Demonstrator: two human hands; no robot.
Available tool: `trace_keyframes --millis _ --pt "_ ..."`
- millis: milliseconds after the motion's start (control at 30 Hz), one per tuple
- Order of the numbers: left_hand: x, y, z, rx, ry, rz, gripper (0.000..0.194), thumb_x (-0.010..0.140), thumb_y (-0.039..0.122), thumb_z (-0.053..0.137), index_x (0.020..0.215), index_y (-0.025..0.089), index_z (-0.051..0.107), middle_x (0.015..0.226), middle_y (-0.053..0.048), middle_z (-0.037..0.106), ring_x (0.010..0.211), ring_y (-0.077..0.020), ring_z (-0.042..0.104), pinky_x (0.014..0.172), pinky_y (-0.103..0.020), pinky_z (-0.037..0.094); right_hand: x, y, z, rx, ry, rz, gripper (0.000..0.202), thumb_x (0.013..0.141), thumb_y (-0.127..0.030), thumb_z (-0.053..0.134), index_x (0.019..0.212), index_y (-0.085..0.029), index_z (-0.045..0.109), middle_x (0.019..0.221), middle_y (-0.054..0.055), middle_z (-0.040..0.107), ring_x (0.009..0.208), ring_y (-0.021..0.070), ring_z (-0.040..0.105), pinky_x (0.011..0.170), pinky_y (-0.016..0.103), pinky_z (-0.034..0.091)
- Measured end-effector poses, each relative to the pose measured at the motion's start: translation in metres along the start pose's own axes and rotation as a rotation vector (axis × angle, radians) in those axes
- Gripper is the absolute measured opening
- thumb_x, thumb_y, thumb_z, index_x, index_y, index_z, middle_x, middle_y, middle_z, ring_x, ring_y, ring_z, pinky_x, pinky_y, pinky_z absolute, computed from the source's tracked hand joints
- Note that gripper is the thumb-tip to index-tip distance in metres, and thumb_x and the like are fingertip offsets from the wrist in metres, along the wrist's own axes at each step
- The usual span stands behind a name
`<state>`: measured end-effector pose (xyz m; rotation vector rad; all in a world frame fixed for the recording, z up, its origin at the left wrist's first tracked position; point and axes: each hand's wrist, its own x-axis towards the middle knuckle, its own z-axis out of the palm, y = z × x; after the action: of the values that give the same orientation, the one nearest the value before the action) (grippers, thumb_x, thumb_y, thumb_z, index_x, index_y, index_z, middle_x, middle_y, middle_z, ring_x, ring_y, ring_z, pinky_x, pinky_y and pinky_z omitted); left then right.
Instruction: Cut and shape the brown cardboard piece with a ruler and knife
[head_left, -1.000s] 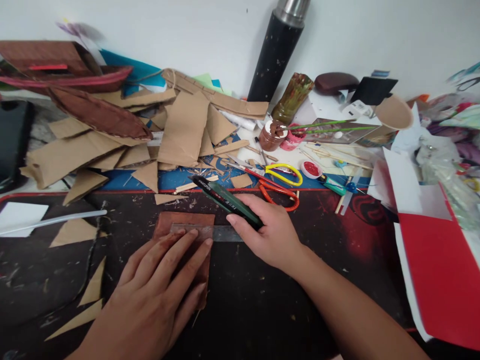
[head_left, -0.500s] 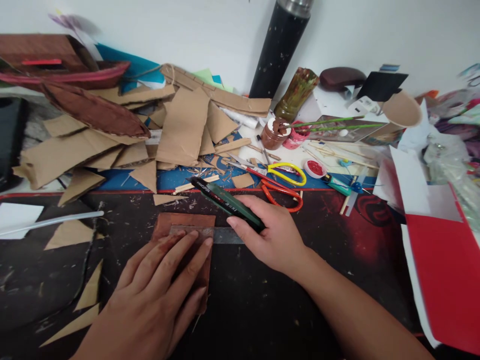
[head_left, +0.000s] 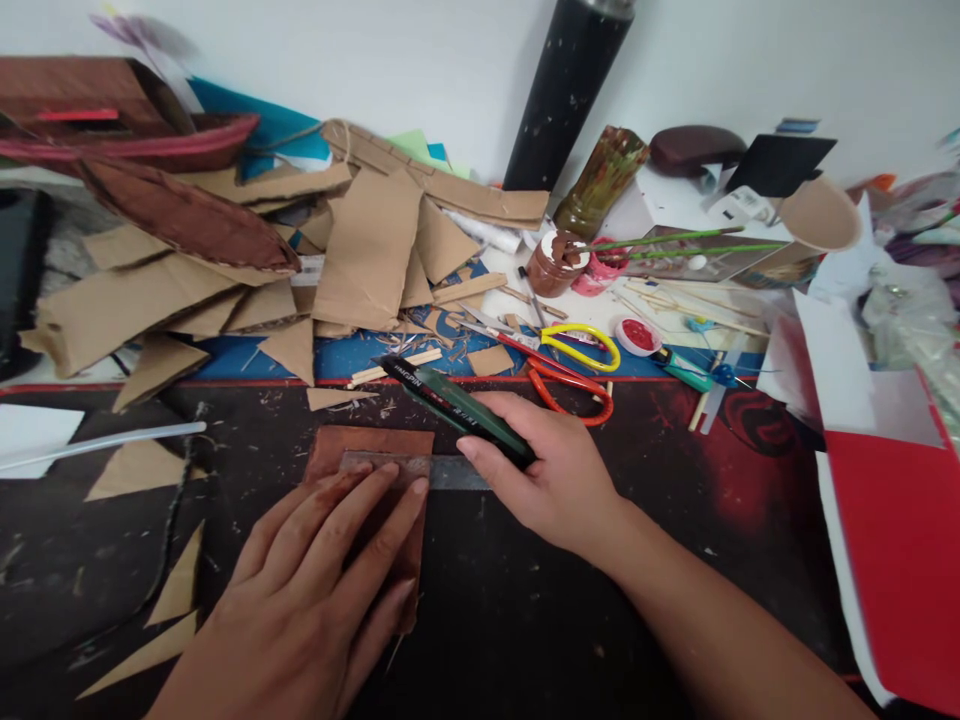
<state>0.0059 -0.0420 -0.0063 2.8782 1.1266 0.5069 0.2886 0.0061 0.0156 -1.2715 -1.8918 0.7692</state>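
My left hand [head_left: 322,565] lies flat with fingers outstretched, pressing a clear ruler [head_left: 457,473] down across a brown-painted piece of cardboard [head_left: 330,440]. Part of both is hidden beneath the fingers. In my right hand [head_left: 555,475] is a dark green utility knife [head_left: 465,410], gripped between thumb and fingers. Its tip points to the upper left, above the far edge of the brown cardboard. The right end of the ruler runs under my right hand. Scissors with red and yellow handles [head_left: 574,365] lie just beyond the knife.
Cardboard scraps [head_left: 367,250] pile up at the back left, beside a brown model boat [head_left: 127,130]. Behind the scissors stand a jar of brown paint [head_left: 547,280] and a black flask [head_left: 566,95]. Red sheet [head_left: 892,560] lies at the right on the dark mat [head_left: 525,620].
The view has shifted slightly, so the things at the right and back appear a little displaced. Both hands, the utility knife and the ruler keep nearly the same positions.
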Motion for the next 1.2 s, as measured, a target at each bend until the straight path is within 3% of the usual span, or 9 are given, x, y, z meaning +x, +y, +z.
trace_keyframes --millis 267,767,1200 --pt "0.001 0.0014 -0.0003 -0.009 0.016 -0.015 0.062 0.112 0.035 0.057 0.172 0.019 0.059 0.157 -0.014 0.075 0.144 -0.0347 0.065 0.128 -0.051 0.043 -0.0003 -0.0009 -0.0009 0.004 -0.007 0.01 0.02 0.113 -0.028 0.072 0.132 -0.023 0.079 0.122 0.005 0.092 0.106 0.0203 0.088 0.096 0.03 0.068" --pt "0.0009 0.0016 -0.0008 -0.017 0.026 -0.013 0.06 0.11 0.033 0.059 0.168 0.017 0.062 0.154 -0.016 0.074 0.142 -0.0356 0.064 0.129 -0.05 0.041 -0.0033 -0.0017 0.0011 0.007 -0.02 -0.005 0.019 0.115 -0.031 0.071 0.131 -0.024 0.078 0.115 0.004 0.091 0.092 0.0185 0.085 0.084 0.029 0.067" --pt "0.0004 0.0008 -0.0006 -0.014 0.006 -0.01 0.065 0.111 0.034 0.058 0.174 0.018 0.057 0.161 -0.016 0.073 0.144 -0.0372 0.065 0.127 -0.053 0.042 -0.0003 -0.0027 -0.0001 0.016 0.007 0.028 0.021 0.113 -0.031 0.073 0.131 -0.026 0.08 0.118 0.004 0.091 0.099 0.0205 0.087 0.092 0.031 0.069"
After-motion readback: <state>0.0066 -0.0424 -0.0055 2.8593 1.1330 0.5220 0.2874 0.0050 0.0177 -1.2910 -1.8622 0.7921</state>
